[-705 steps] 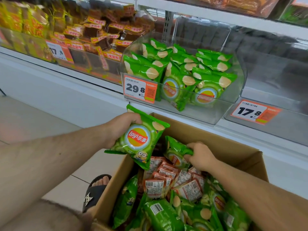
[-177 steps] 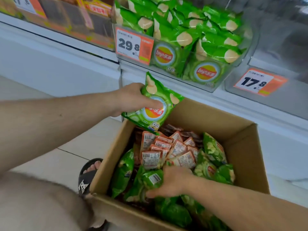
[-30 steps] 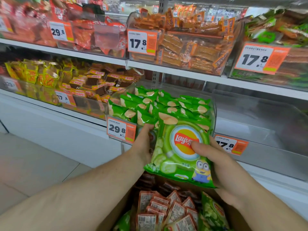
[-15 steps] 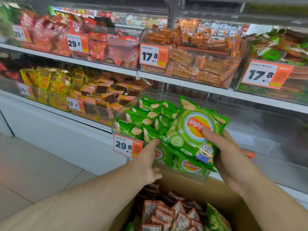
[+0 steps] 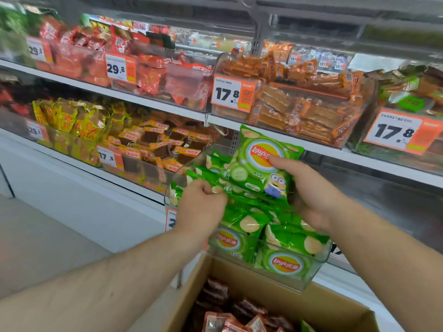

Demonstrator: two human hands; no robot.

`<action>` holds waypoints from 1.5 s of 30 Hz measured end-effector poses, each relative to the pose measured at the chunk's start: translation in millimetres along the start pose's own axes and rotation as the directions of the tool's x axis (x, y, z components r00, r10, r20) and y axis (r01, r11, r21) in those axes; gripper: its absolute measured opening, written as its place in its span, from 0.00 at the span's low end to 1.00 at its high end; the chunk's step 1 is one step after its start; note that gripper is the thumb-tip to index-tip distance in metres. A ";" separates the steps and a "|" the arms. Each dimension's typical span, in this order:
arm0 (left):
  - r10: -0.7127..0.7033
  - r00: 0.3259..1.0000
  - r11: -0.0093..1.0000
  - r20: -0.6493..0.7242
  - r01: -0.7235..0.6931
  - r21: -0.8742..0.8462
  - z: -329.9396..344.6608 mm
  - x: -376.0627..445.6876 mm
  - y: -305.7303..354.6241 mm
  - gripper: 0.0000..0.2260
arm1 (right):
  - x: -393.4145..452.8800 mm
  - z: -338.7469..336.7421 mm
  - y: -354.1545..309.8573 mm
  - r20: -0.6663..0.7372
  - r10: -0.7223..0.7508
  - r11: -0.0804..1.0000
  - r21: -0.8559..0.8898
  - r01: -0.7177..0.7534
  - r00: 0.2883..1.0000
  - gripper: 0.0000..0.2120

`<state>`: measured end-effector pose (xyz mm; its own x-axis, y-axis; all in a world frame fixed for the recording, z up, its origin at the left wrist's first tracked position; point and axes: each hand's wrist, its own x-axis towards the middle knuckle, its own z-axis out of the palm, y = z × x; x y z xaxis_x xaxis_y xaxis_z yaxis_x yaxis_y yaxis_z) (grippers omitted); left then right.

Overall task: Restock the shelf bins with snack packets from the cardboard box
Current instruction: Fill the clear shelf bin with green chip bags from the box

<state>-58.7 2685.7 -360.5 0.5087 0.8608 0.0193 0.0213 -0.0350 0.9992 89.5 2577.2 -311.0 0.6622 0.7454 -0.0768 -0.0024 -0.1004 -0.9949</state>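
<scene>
Price tag (image 5: pixel 170 219) at the clear bin's (image 5: pixel 309 271) left front corner is mostly hidden behind our left hand (image 5: pixel 200 207), which pinches a green packet edge (image 5: pixel 208 177) in the bin. We see our right hand (image 5: pixel 309 190) grasping a green chip packet (image 5: pixel 261 164) above the bin's stacked green packets. Cardboard box (image 5: pixel 275 300), cut off below, holds red-brown packets (image 5: pixel 230 319).

Bright, even, overhead store light with soft shadows only. Glare on the clear bins (image 5: pixel 309 271) and shelf (image 5: pixel 359 154). Motion blur at upper left; wide-angle bending toward the edges.
</scene>
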 end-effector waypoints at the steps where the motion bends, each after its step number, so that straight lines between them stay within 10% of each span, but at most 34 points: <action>1: 0.184 0.978 0.982 -0.094 -0.179 0.061 -7.8 12.7 6.2 0.14 | 10.6 4.9 -3.1 0.016 0.015 1.000 -0.003 -0.015 1.000 0.30; 4: 0.494 0.840 0.845 -0.223 -0.404 0.349 -28.2 63.0 14.9 0.10 | 43.2 21.6 -7.4 0.010 0.074 0.997 -0.038 -0.073 0.997 0.31; 11: 0.067 0.997 0.795 -0.028 -0.036 0.605 -34.9 129.4 -12.2 0.24 | 94.7 52.6 -0.5 0.006 -0.127 0.991 -0.040 0.127 0.992 0.47; 21: 0.182 0.982 0.770 -0.053 -0.109 0.629 -30.8 129.4 -24.8 0.17 | 146.4 32.6 27.2 -0.006 -0.076 0.985 -0.157 0.074 0.997 0.64; 45: 0.256 0.965 0.746 -0.058 -0.159 0.647 -28.5 127.2 -26.4 0.18 | 188.9 42.8 14.3 -0.086 -0.180 0.965 -0.208 0.159 0.980 0.21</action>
<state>-19.0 2810.5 -383.4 0.4461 0.8511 0.2767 0.4919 -0.4915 0.7187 182.4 2744.7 -342.5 0.7140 0.6915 0.1097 0.2592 -0.1156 -0.9589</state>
